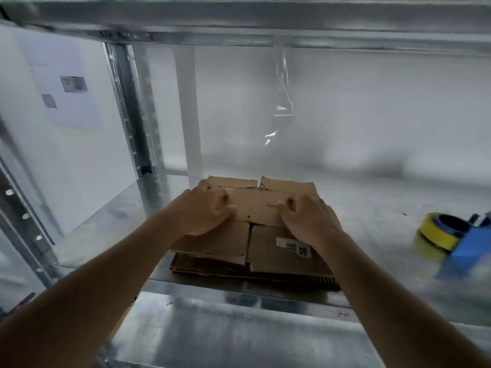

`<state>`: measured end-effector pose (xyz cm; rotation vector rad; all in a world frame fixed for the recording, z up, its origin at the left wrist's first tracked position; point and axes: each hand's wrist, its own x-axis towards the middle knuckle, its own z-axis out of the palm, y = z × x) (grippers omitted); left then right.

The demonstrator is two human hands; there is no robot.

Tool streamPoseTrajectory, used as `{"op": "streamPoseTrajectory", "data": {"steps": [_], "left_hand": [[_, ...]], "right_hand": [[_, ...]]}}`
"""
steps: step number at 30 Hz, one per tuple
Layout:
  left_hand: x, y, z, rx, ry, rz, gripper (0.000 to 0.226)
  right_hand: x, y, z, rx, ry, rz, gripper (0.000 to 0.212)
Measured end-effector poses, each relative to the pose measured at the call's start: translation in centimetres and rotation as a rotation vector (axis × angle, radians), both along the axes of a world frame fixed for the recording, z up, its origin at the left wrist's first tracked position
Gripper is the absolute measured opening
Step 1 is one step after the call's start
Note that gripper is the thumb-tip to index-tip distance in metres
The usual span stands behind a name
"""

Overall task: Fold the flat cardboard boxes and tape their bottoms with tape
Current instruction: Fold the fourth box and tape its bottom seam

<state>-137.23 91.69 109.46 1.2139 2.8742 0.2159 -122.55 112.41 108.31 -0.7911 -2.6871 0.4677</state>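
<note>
A stack of flat brown cardboard boxes lies on a metal shelf in front of me. My left hand lies on the left side of the top box, fingers curled over its far-left edge. On the right side my right hand has its fingers curled down on the cardboard. A white barcode label sits on the near right flap. A yellow tape roll with a blue tape dispenser sits on the shelf at the right, apart from both hands.
A strip of clear tape hangs from the upper shelf beam above the boxes. A steel upright stands at the left. A lower metal shelf runs below the stack. White wall behind.
</note>
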Motion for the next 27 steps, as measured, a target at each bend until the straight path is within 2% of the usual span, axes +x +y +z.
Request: {"op": "streamPoseTrajectory", "data": {"steps": [3, 6, 10, 13, 16, 20, 25, 27], "left_hand": [[-0.4, -0.6, 0.3, 0.078, -0.019, -0.045, 0.081], [-0.3, -1.2, 0.8, 0.129, -0.017, -0.058, 0.079], [-0.8, -2.0, 0.7, 0.173, -0.018, -0.058, 0.094], [-2.7, -1.5, -0.1, 0.201, -0.103, -0.030, 0.106], [0.2, -2.4, 1.9, 0.240, -0.094, -0.084, 0.109], [4.9, -3.0, 5.1, 0.426, -0.325, -0.094, 0.104], [7.0, -1.9, 6.9, 0.505, -0.468, -0.246, 0.097], [8.3, -1.7, 7.6, 0.513, -0.505, -0.243, 0.104]], "right_hand": [[0.6, -1.1, 1.0, -0.015, 0.070, -0.027, 0.061], [1.5, -2.2, 2.0, -0.038, 0.109, -0.046, 0.052], [3.0, -3.8, 2.8, -0.086, 0.205, -0.081, 0.063], [4.2, -4.8, 3.1, -0.130, 0.299, -0.109, 0.065], [5.5, -5.7, 3.7, -0.153, 0.367, -0.136, 0.067], [7.1, -6.6, 4.7, -0.219, 0.473, -0.144, 0.072], [9.4, -6.6, 5.8, -0.260, 0.603, -0.084, 0.068], [10.3, -6.5, 6.3, -0.285, 0.624, -0.068, 0.063]]}}
